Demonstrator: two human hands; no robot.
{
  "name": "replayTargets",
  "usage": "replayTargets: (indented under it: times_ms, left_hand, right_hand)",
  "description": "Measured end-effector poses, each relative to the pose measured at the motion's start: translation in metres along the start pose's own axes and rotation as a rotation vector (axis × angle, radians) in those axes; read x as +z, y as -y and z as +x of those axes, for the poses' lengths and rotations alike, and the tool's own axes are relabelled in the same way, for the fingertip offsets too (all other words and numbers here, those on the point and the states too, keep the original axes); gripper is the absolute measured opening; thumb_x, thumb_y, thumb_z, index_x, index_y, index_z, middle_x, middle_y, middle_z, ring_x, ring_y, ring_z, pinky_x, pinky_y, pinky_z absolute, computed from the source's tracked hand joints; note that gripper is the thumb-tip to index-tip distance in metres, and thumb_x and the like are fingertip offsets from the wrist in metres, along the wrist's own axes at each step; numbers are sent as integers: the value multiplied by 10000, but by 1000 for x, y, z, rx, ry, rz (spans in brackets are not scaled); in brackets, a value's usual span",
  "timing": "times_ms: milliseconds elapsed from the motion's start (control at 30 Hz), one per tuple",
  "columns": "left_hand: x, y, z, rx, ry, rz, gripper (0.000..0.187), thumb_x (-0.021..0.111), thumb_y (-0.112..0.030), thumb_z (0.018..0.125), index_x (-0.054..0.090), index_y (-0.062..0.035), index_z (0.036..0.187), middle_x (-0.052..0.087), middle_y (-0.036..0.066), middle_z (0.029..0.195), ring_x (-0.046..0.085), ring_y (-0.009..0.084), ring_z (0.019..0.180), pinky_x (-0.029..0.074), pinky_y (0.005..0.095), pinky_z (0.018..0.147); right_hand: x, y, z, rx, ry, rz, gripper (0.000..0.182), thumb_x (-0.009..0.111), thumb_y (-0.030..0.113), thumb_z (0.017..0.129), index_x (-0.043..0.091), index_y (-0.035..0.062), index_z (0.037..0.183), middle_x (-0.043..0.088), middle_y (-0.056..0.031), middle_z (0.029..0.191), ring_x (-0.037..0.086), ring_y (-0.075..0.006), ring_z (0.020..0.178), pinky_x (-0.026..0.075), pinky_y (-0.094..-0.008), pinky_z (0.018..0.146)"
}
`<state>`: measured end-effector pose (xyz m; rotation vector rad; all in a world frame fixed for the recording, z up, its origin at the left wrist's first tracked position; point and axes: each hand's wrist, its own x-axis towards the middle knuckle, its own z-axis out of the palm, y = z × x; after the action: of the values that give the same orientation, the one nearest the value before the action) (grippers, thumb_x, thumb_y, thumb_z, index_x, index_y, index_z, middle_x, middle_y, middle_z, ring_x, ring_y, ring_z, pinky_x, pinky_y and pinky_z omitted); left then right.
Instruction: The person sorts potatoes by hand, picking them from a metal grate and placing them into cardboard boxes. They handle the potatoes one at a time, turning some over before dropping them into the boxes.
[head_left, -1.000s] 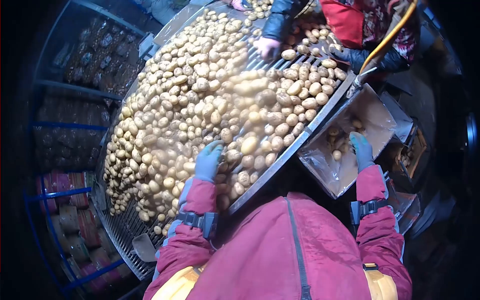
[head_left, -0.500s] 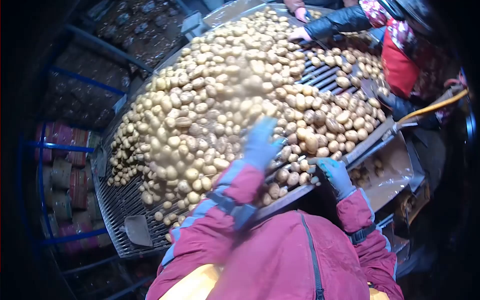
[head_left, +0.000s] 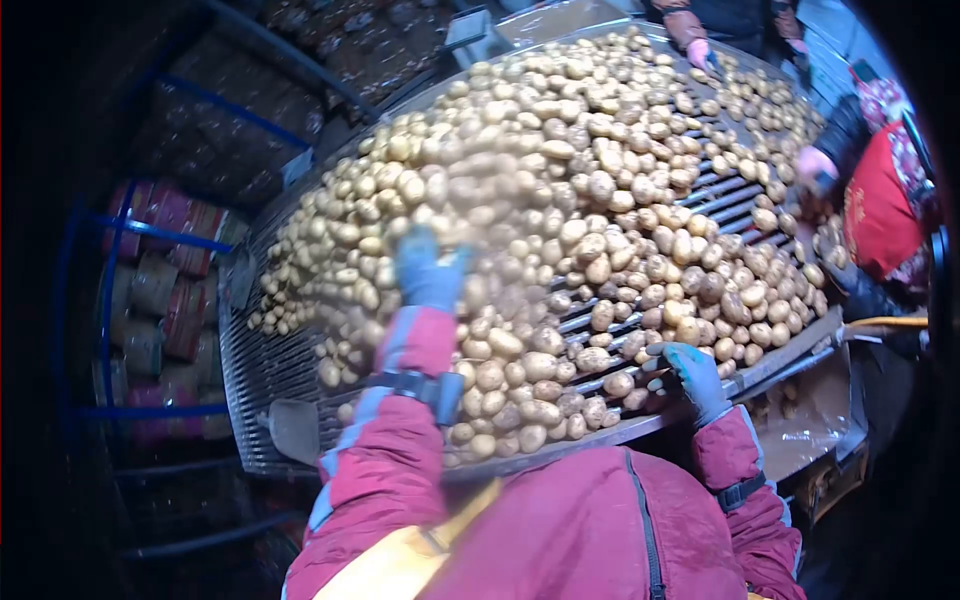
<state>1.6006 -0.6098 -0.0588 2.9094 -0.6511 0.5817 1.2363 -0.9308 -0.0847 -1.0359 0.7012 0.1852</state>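
Many potatoes (head_left: 640, 185) lie heaped over a slatted metal table (head_left: 255, 415). Reaching forward onto the left part of the heap, my left hand (head_left: 430, 272) wears a blue glove; its fingers are spread and blurred, with potatoes around them. My right hand (head_left: 697, 380), also in a blue glove, is at the near edge of the table beside some potatoes. Its fingers are apart and curved, with nothing visible between them. Bare slats show between the potatoes near my right hand.
Across the table, a co-worker's pink-gloved hand (head_left: 702, 55) touches the potatoes. Another person's hand (head_left: 816, 165) is at the right, near a red cloth (head_left: 882, 205). A flat scoop-like plate (head_left: 294, 430) rests at the left corner. Stacked sacks (head_left: 150, 285) stand behind blue rails.
My left hand has moved left and farther over the heap. More potatoes lie along the near edge between my arms. The view has shifted, and the co-worker's hand at the right has drawn back.
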Motion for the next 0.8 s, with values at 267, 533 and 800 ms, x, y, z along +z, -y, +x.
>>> replayTargets:
  times_ms: [267,533,800]
  left_hand:
    - [-4,-159,-84,253,141,-322,560,713,-572,826,658,-133,1169,609,100,1196,583,296,1126,344,523,1064]
    - [-70,23,-128,-250,-28,-103,829,790,-413,831,463,35,1447,500,265,1421,485,384,1333,376,467,1129]
    - [-41,-37,-134,-410,182,-302,793,764,-505,832,519,-46,1430,527,255,1328,534,437,1204,455,489,1013]
  right_hand:
    - [33,25,14,-40,154,-22,338,559,254,1040,676,-15,1207,732,-122,1022,713,-187,826,602,-288,671]
    - [9,-9,11,-96,35,-185,312,636,222,998,695,-28,1175,743,-56,994,655,-106,873,521,-261,785]
    - [22,9,-11,74,150,-13,334,597,243,1015,692,-20,1198,735,-84,985,683,-148,748,542,-260,644]
